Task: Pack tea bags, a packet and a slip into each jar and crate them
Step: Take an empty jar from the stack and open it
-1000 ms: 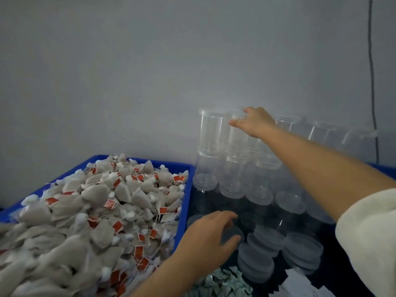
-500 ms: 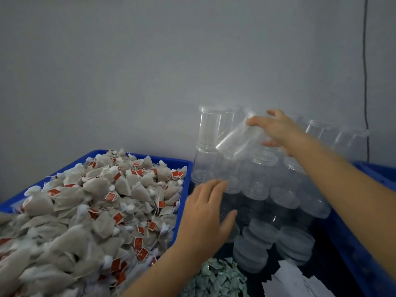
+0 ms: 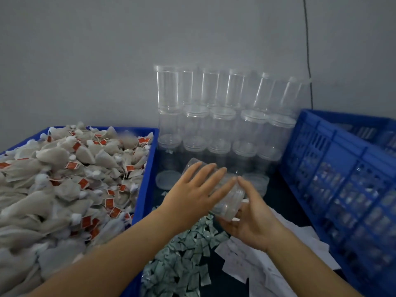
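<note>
One jar [image 3: 225, 196], seemingly two-handed.

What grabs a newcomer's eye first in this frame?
Probably the clear jar, tilted at centre between both hands: the left hand lies over it, the right hand cups its lidded end. Then the heaped tea bags filling the blue bin on the left, and the stacked empty jars against the wall.

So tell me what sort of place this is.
Probably a small hand-packing workstation: a blue bin heaped with tea bags, stacked empty clear jars, and a blue crate beside them.
</note>
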Demonstrator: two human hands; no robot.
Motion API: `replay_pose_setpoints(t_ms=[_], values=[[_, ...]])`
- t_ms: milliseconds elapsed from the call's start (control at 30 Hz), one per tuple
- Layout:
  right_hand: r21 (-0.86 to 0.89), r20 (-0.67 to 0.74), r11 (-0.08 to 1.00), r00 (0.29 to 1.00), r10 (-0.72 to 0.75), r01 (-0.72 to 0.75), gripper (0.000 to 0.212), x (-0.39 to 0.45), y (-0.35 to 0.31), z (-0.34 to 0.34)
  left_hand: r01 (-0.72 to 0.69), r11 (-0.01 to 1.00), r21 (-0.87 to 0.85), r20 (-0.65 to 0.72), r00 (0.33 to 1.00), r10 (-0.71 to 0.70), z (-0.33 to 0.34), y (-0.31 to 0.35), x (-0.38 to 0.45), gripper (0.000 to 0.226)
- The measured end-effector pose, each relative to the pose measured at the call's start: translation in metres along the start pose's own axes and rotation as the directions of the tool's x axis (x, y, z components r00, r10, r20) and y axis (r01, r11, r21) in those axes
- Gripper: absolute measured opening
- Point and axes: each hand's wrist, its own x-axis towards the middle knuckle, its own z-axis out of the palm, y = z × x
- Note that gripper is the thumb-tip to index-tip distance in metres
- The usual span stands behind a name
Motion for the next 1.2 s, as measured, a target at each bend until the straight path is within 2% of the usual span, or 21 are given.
replay_pose_setpoints(t_ms=[233,333,433,500,600,767,833,933,967,1000,1033,1067,1100,1167,1200], values=[[-0.205,-0.008,0.975,0.996,-0.09,0.086,0.072,-0.009,0.011,-0.021,-0.109,0.994,-0.001,0.016,0.994,0.109,-0.006,0.01,0.005,0.096],[-0.399,0.018,0.878,0.96,-0.279,0.263,0.07,-0.01,0.015,-0.024,-0.047,0.996,-0.082,0.094,0.994,0.055,-0.007,0.012,0.007,0.095],[-0.538,0.12,0.71,0.875,-0.469,0.454,0.056,-0.012,0.015,-0.027,0.039,0.986,-0.164,0.161,0.987,-0.012,-0.008,0.013,0.006,0.097],[-0.612,0.197,0.583,0.817,-0.541,0.534,0.059,-0.012,0.013,-0.033,0.06,0.975,-0.212,0.162,0.986,-0.025,-0.009,0.011,0.005,0.098],[-0.74,0.323,0.36,0.769,-0.552,0.569,0.075,-0.013,0.01,-0.045,0.087,0.94,-0.329,0.179,0.983,-0.028,-0.008,0.009,0.003,0.096],[-0.754,0.573,0.008,0.664,-0.48,0.657,0.088,-0.011,0.001,-0.06,0.146,0.872,-0.467,0.279,0.96,-0.012,-0.002,0.007,-0.001,0.101],[-0.712,0.674,-0.186,0.584,-0.454,0.677,0.086,-0.012,-0.002,-0.064,0.133,0.853,-0.504,0.284,0.959,0.019,0.001,0.006,-0.002,0.101],[-0.597,0.796,-0.492,0.391,-0.462,0.634,0.082,-0.007,-0.002,-0.07,0.13,0.842,-0.523,0.303,0.952,0.042,0.003,0.006,-0.002,0.1],[-0.571,0.816,-0.532,0.357,-0.455,0.626,0.085,-0.006,-0.001,-0.072,0.136,0.843,-0.52,0.309,0.95,0.037,0.004,0.006,-0.002,0.1],[-0.585,0.806,-0.501,0.391,-0.445,0.638,0.095,-0.005,-0.001,-0.072,0.145,0.844,-0.517,0.311,0.95,0.027,0.005,0.006,-0.002,0.101],[-0.643,0.757,-0.378,0.479,-0.445,0.666,0.108,-0.007,0.0,-0.071,0.154,0.845,-0.512,0.308,0.951,0.014,0.005,0.006,-0.002,0.101],[-0.719,0.662,-0.172,0.588,-0.464,0.674,0.118,-0.01,0.0,-0.068,0.158,0.851,-0.501,0.301,0.954,0.0,0.004,0.006,-0.002,0.1],[-0.755,0.541,0.078,0.685,-0.488,0.651,0.12,-0.012,0.001,-0.066,0.15,0.863,-0.482,0.285,0.958,-0.008,0.003,0.006,-0.002,0.1],[-0.679,0.266,0.536,0.849,-0.458,0.502,0.112,-0.015,0.0,-0.058,0.092,0.909,-0.406,0.217,0.976,-0.002,0.001,0.006,-0.001,0.096],[-0.581,0.161,0.719,0.92,-0.357,0.381,0.112,-0.015,-0.001,-0.056,0.051,0.935,-0.352,0.168,0.986,0.009,0.0,0.006,0.0,0.094]])
